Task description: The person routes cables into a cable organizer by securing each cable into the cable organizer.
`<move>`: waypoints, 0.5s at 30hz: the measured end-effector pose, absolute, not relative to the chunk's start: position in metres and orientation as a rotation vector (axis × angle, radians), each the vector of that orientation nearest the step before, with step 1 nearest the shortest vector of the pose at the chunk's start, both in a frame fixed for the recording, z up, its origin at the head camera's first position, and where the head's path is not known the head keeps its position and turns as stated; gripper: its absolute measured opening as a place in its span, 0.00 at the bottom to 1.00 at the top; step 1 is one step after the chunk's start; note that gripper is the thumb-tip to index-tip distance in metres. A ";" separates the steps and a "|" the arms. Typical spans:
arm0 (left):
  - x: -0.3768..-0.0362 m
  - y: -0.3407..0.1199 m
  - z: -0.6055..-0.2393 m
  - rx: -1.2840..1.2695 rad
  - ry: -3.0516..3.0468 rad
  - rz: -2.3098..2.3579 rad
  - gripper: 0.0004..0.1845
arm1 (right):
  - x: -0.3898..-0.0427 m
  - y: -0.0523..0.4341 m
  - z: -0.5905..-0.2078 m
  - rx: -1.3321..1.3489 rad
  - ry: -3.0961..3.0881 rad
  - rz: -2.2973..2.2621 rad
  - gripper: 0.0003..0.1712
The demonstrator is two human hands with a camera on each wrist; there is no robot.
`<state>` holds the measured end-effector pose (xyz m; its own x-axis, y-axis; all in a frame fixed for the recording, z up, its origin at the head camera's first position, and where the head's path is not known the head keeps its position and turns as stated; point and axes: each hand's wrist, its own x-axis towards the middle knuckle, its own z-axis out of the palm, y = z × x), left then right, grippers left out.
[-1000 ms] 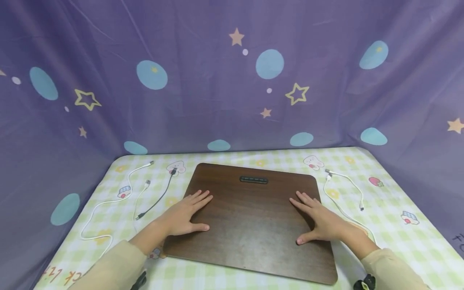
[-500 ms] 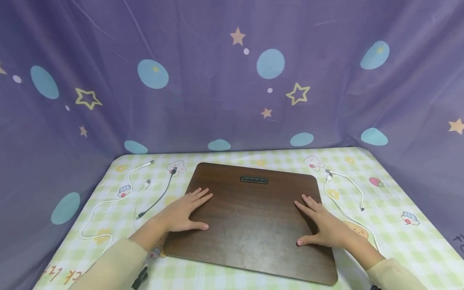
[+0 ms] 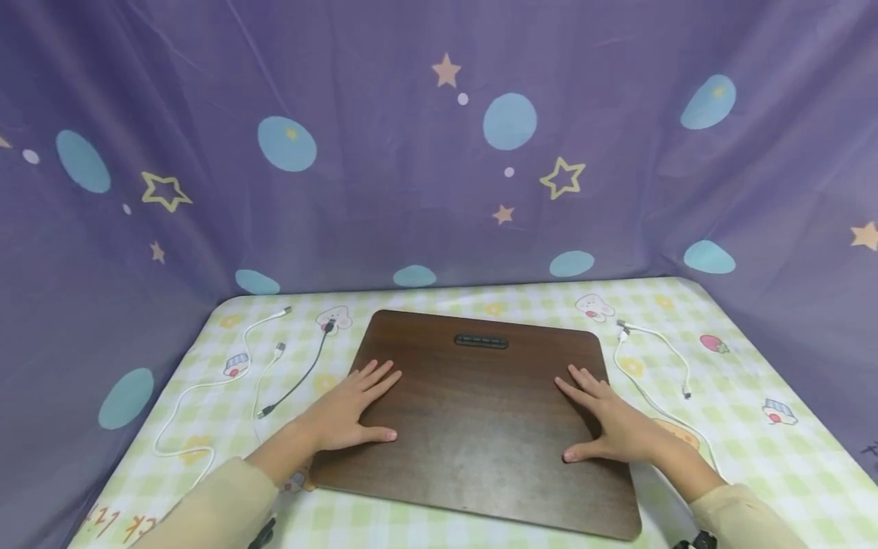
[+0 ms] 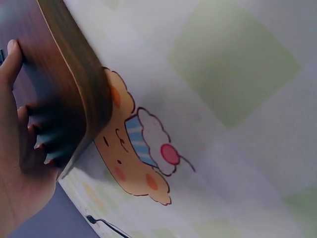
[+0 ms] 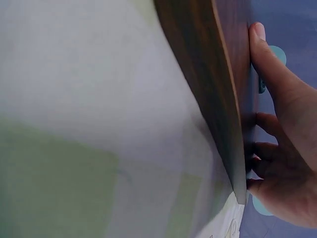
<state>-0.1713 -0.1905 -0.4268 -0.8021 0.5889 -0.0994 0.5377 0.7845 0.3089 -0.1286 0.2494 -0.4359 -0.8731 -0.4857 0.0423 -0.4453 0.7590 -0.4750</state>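
A dark brown wood-grain board [image 3: 480, 427] lies slightly turned on the table, with a black slotted insert [image 3: 482, 341] near its far edge. My left hand [image 3: 346, 412] rests on the board's left side, fingers spread and thumb pointing inward. On the right side, my right hand [image 3: 610, 419] touches the top with its fingertips and thumb, fingers spread. In the left wrist view the board's thick rounded corner [image 4: 99, 106] shows beside the left hand [image 4: 22, 173]. The right wrist view has the right hand [image 5: 287, 148] along the board's edge [image 5: 208, 89].
Left of the board lie a long white cable [image 3: 199, 385], a shorter white cable [image 3: 259, 381] and a black cable [image 3: 302, 381]. Two white cables [image 3: 675, 351] lie to the right. A checked cloth [image 3: 741, 427] covers the table, and a purple curtain [image 3: 411, 152] hangs behind.
My right hand's fingers have shifted slightly to the right on the board. The left hand, board and cables stay in place; the head view sways a little.
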 end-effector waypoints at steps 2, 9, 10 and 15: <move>-0.169 -0.190 -0.426 0.885 2.789 0.400 0.50 | -0.130 0.249 -0.436 -0.763 2.856 -0.745 0.63; -0.167 -0.192 -0.428 0.897 2.802 0.431 0.48 | -0.134 0.251 -0.437 -0.788 2.860 -0.736 0.62; -0.167 -0.192 -0.429 0.900 2.803 0.427 0.48 | -0.134 0.252 -0.437 -0.790 2.864 -0.734 0.62; -0.169 -0.193 -0.428 0.894 2.792 0.418 0.49 | -0.133 0.252 -0.436 -0.787 2.863 -0.746 0.62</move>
